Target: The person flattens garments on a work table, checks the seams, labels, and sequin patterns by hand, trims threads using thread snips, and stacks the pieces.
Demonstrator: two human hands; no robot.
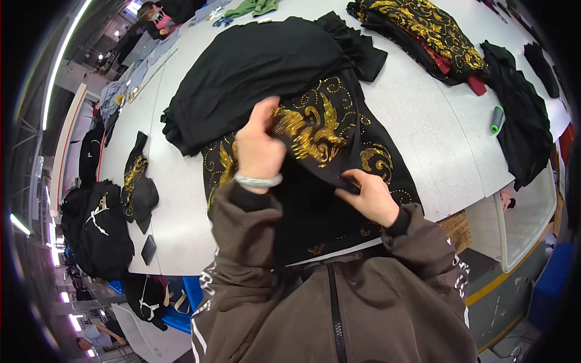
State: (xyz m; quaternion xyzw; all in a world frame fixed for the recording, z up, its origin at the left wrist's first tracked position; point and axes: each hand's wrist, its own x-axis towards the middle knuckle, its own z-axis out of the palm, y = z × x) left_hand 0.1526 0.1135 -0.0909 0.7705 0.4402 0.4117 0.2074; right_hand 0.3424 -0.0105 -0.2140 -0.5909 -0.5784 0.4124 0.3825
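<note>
A black garment with gold beaded scrolls point(379, 159) lies on the white table before me, its lower edge near my jacket. Plain black cloth point(258, 63) is bunched over its far part. My left hand point(261, 140), somewhat blurred, wears a pale bangle and pinches a lifted, gold-decorated piece of the garment point(317, 131) at its left side. Lower right, my right hand point(370, 195) grips the dark edge of the same piece between thumb and fingers. The lifted piece slants between both hands. The fingertips of my left hand are partly hidden.
Folded black and gold garments point(431, 36) lie at the table's far right, beside black cloth point(517, 113) and a green-ended dark cylinder point(497, 119). Left are a black and gold piece point(136, 181), a black clothing pile point(97, 227) and a small dark flat object point(148, 250). A co-worker point(159, 20) is at the far left.
</note>
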